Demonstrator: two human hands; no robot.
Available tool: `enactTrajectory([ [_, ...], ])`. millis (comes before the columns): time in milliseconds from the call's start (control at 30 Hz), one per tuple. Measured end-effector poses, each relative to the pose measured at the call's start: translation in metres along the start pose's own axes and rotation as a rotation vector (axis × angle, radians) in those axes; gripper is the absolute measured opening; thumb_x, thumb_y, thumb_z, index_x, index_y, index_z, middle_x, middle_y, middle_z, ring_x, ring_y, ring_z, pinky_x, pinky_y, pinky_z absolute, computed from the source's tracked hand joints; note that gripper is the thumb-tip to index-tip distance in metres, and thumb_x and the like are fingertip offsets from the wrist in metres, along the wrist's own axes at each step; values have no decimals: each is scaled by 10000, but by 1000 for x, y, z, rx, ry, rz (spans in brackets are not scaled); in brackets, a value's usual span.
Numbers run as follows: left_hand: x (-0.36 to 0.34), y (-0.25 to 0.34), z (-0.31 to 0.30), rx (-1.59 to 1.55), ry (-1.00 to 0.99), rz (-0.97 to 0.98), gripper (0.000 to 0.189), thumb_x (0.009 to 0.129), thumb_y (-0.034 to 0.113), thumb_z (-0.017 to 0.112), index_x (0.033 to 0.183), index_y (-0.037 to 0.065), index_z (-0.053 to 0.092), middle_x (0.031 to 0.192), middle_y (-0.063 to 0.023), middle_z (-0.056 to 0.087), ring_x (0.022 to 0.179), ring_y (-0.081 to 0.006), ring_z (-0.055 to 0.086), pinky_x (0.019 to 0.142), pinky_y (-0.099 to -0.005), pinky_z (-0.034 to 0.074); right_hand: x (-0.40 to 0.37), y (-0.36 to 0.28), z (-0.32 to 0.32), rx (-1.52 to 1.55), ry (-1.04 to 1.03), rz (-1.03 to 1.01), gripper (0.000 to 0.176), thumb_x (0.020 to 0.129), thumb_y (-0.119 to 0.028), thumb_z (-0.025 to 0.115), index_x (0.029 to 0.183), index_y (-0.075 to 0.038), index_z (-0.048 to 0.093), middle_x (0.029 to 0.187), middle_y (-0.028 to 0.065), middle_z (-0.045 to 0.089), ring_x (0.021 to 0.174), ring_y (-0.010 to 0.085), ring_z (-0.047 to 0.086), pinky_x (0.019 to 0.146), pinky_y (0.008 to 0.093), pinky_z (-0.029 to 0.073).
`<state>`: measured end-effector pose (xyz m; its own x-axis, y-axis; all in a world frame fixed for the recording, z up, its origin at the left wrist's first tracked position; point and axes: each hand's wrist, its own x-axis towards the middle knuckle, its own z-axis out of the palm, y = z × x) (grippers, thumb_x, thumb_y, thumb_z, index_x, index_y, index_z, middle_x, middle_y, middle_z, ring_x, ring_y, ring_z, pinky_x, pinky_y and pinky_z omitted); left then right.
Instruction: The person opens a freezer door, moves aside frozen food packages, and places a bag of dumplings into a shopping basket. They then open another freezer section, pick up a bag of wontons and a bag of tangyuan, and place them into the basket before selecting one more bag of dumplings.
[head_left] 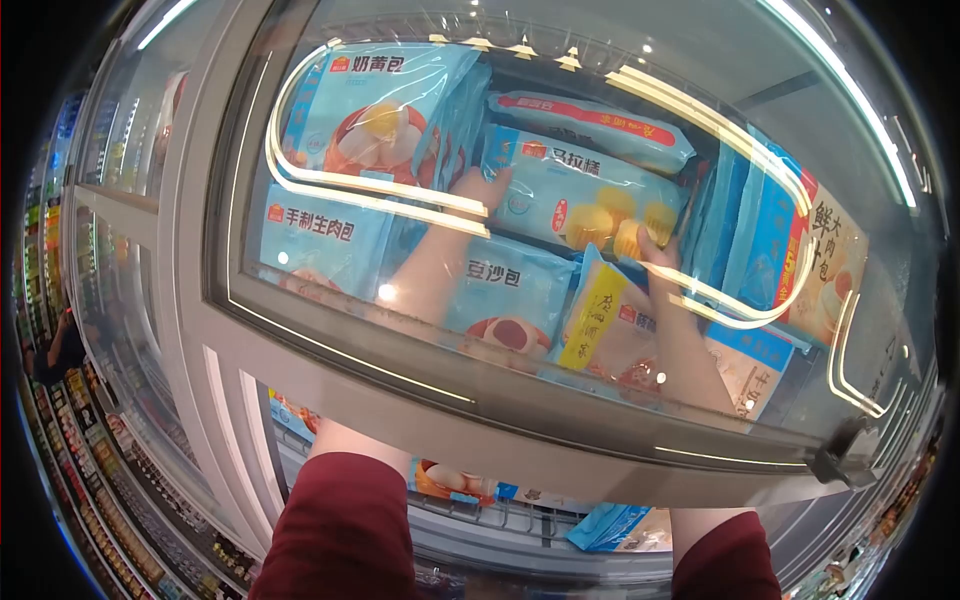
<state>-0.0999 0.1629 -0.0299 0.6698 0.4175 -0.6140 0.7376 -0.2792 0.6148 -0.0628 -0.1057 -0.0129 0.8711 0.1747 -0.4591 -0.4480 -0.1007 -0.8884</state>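
Through the glass door [520, 400] of a freezer, both hands show inside among blue food bags. A blue bag with yellow cakes printed on it [560, 195] lies between them. My left hand [485, 190] is at the bag's left end, its fingers partly hidden behind it. My right hand [655, 250] holds the bag's lower right corner, with fingertips on its front. Both forearms, in dark red sleeves, reach in under the door's lower frame. Directly behind the held bag is another blue bag with a red band [595, 125].
Blue bun bags [385, 110] stand at the upper left, more [510, 290] below the hands. Upright bags [815, 250] fill the right side. A dark latch [845, 455] sits at the door's lower right corner. Stocked store shelves [90, 480] run along the far left.
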Motion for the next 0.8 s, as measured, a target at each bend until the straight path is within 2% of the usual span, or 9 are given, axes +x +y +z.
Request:
enactTrajectory([
  [133, 7, -7, 8, -377, -48, -45, 718, 761, 451, 512, 1177, -114, 357, 1173, -201, 446, 968, -292, 537, 648, -319, 512, -2, -21, -2, -424, -78, 182, 646, 753, -388, 605, 1185, 32, 371, 1092, 157, 502, 1025, 244, 484, 869, 297, 361],
  [233, 11, -12, 15, -297, 137, 34, 679, 768, 429, 512, 1190, -81, 360, 1125, -201, 476, 927, -281, 553, 637, -308, 506, 0, -8, -1, -302, -79, 14, 664, 763, -417, 578, 1193, 36, 354, 1118, 185, 488, 1053, 268, 469, 887, 307, 350],
  [433, 26, -18, 37, -3, 397, 21, 569, 769, 361, 523, 1156, -40, 408, 1082, -249, 487, 1010, -361, 486, 807, -424, 422, -7, -2, 15, -802, 180, -44, 725, 783, -390, 543, 1275, 27, 212, 1237, 263, 356, 1143, 363, 369, 946, 383, 312],
  [567, -8, 8, 49, 215, 430, 204, 479, 735, 284, 567, 1026, -75, 439, 989, -253, 510, 1045, -404, 434, 892, -462, 333, -24, 12, 24, -1227, 323, -257, 737, 789, -379, 528, 1305, -2, 161, 1245, 275, 318, 1148, 410, 333, 945, 415, 316],
  [600, -24, 15, 49, 219, 415, 315, 460, 724, 269, 572, 1013, -69, 454, 989, -245, 508, 1056, -409, 416, 890, -461, 328, -36, 24, 21, -1231, 351, -585, 712, 766, -316, 572, 1304, -33, 202, 1243, 264, 318, 1110, 421, 372, 949, 421, 313],
  [700, -82, 30, 39, 266, 303, 531, 380, 702, 240, 576, 951, -41, 515, 950, -233, 524, 995, -438, 447, 854, -487, 339, -124, -39, 39, -892, -137, -294, 518, 742, -185, 599, 1192, -33, 393, 1187, 215, 406, 1062, 395, 423, 910, 433, 341],
  [733, -110, 25, 33, 413, 454, 737, 316, 732, 255, 546, 901, -13, 538, 860, -212, 536, 871, -407, 484, 766, -467, 376, -147, -52, 40, -1141, -289, -372, 445, 739, -145, 596, 1141, -25, 449, 1162, 199, 439, 1053, 385, 433, 889, 431, 358],
  [767, -144, 25, 26, 569, 603, 935, 273, 762, 269, 516, 851, 16, 561, 770, -192, 549, 746, -375, 522, 678, -447, 413, -178, -65, 32, -986, -342, -515, 369, 742, -116, 578, 1086, -19, 484, 1112, 191, 476, 1029, 374, 453, 860, 421, 379],
  [800, -170, 32, 20, 435, 389, 964, 249, 763, 254, 505, 812, 16, 563, 733, -180, 539, 708, -359, 520, 658, -433, 416, -207, -78, 26, -831, -384, -652, 296, 746, -87, 560, 1030, -12, 520, 1063, 182, 513, 1006, 363, 474, 831, 411, 400],
])
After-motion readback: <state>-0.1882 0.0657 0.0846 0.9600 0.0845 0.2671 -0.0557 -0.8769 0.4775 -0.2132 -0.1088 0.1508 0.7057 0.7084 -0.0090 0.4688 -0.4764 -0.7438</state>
